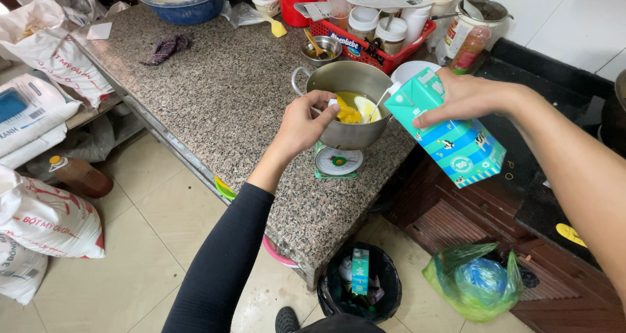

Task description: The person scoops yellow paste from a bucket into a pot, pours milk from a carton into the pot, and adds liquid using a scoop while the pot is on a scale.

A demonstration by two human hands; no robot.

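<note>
Fingers [450, 105] around tilted milk carton [450, 141]; pot [345, 105]

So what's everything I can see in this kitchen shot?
steel pot: one, silver, on the scale, yellow mix inside
kitchen scale: one, green, counter edge
milk carton: one, teal, tilted, pouring into the pot
granite counter: one, speckled grey
blue bowl: one, counter's far end
red basket: one, holding jars
flour sacks: several, white, floor left
black bin: one, below the counter
green bag: one, floor right
left hand: gripping the pot's rim
right hand: holding the carton
</note>
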